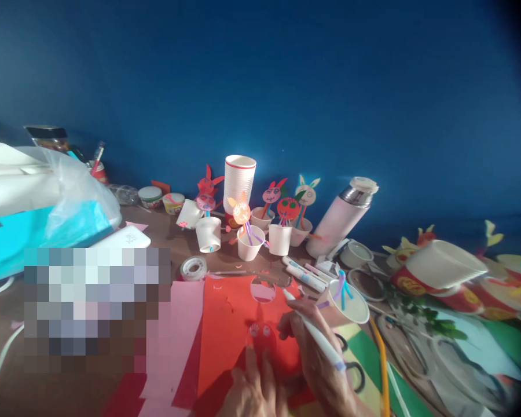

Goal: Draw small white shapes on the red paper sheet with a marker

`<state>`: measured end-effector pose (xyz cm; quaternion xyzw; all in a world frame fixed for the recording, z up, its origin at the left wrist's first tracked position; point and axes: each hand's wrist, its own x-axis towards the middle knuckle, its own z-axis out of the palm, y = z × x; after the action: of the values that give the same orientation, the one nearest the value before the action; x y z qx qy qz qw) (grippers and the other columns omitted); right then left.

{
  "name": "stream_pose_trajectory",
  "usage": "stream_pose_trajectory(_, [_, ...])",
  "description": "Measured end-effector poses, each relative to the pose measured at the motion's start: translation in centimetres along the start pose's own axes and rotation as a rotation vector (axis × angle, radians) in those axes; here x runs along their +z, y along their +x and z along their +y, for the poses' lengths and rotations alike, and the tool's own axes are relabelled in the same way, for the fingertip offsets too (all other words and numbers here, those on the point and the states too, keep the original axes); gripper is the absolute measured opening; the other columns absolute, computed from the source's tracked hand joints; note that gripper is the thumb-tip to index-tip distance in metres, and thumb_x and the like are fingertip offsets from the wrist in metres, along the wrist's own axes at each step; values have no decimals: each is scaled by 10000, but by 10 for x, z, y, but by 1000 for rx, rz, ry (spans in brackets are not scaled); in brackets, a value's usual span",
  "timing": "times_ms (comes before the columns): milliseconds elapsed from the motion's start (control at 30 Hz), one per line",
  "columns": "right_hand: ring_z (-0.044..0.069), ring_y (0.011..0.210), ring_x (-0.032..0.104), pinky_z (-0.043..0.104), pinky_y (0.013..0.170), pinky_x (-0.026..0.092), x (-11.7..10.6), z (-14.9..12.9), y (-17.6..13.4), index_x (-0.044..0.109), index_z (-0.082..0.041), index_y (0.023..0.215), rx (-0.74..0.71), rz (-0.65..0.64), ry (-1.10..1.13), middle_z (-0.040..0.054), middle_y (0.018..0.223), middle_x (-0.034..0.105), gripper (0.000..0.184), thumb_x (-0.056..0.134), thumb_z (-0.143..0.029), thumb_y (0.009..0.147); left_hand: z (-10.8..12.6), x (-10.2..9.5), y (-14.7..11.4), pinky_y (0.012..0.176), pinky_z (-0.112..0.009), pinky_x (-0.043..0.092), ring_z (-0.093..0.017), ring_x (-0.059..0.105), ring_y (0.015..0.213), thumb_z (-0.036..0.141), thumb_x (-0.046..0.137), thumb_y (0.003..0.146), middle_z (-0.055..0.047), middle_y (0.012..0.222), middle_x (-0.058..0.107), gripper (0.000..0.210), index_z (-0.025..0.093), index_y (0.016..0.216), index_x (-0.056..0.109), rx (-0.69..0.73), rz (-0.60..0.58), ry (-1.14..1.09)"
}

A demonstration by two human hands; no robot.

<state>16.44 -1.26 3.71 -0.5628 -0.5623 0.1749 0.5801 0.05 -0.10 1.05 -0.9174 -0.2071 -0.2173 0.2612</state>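
Note:
My left hand [252,387] lies with its fingers stretched out at the lower edge of a red paper cut-out [260,341]. The cut-out carries two pale round eyes and rests on a red paper sheet [221,330] that has a round hole near its top. Closed around a white marker pen [319,337] with a purple end, my right hand [315,356] hovers just right of the cut-out. The pen's tip points up and left, near the hole. Close to my right hand stands a paper cup [358,304] with purple and blue pipe cleaners.
Behind the paper stand several cups with paper faces, among them an orange one [242,212], and a tall cup stack [239,182]. A pink thermos [341,220] leans behind. Tape [194,267] and markers [306,274] lie nearby. Scissors [355,376] sit beside my right wrist.

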Motion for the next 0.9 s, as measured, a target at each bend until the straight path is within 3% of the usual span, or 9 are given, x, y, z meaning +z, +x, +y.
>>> stream_pose_trajectory(100, [102, 598, 651, 167, 628, 538, 1, 1, -2, 584, -261, 1155, -27, 10, -48, -53, 696, 662, 164, 456, -259, 1053, 0, 4, -2, 558, -355, 468, -220, 743, 813, 610, 848, 649, 61, 968, 776, 416, 272, 852, 716, 19, 39, 35])
stream_pose_trajectory(267, [124, 669, 672, 192, 674, 542, -3, 2, -9, 552, -264, 1162, 47, -33, -39, -32, 766, 675, 141, 475, -307, 1051, 2, 9, -5, 641, -394, 410, -235, 720, 838, 590, 796, 726, 49, 984, 771, 352, 263, 801, 692, 5, 54, 37])
stream_pose_trajectory(367, [159, 771, 684, 236, 748, 551, -9, 2, -13, 548, -244, 1244, 130, -140, 11, 17, 876, 700, 263, 441, -395, 1056, 3, 10, -6, 643, -416, 401, -266, 706, 851, 603, 828, 668, 53, 999, 765, 379, 283, 814, 688, 21, 53, 53])
stream_pose_trajectory(433, [168, 742, 671, 254, 753, 552, -13, 4, -13, 588, -236, 1244, 151, -163, 11, 14, 819, 687, 337, 395, -442, 1060, 3, 10, -7, 649, -424, 389, -276, 699, 837, 609, 807, 699, 41, 997, 762, 365, 288, 832, 695, 29, 50, 63])
stream_pose_trajectory(533, [170, 699, 650, 253, 737, 551, -18, 10, -13, 671, -232, 1184, 175, -73, -53, 5, 721, 658, 414, 377, -493, 1052, 1, 11, -7, 664, -433, 373, -278, 686, 815, 536, 725, 819, 15, 990, 753, 261, 279, 855, 700, 47, 63, 85])
stream_pose_trajectory(600, [169, 719, 662, 244, 718, 551, -20, 12, -12, 708, -227, 1140, 198, -49, -94, 35, 813, 705, 436, 392, -510, 1041, 1, 11, -7, 663, -437, 370, -289, 678, 838, 480, 703, 839, 0, 994, 742, 208, 276, 876, 699, 61, 80, 106])
stream_pose_trajectory(700, [163, 721, 676, 229, 676, 549, -21, 6, -8, 724, -213, 1081, 216, -127, -113, 69, 944, 747, 415, 430, -500, 1022, 1, 11, -6, 663, -444, 376, -309, 667, 871, 505, 731, 784, -10, 1009, 731, 249, 273, 866, 693, 67, 82, 123])
stream_pose_trajectory(767, [156, 662, 661, 214, 621, 538, -19, -2, -6, 703, -207, 1029, 233, -174, -97, 51, 845, 745, 376, 440, -475, 1012, 1, 10, -6, 660, -444, 379, -311, 663, 877, 551, 764, 728, -11, 1015, 729, 312, 267, 827, 682, 71, 81, 135])
stream_pose_trajectory(900, [138, 603, 621, 190, 569, 502, -12, -9, -4, 625, -215, 849, 223, -99, -97, 15, 729, 707, 278, 489, -423, 974, 0, 8, -4, 659, -427, 365, -297, 658, 868, 600, 809, 671, 12, 991, 721, 376, 281, 824, 683, 49, 88, 122])
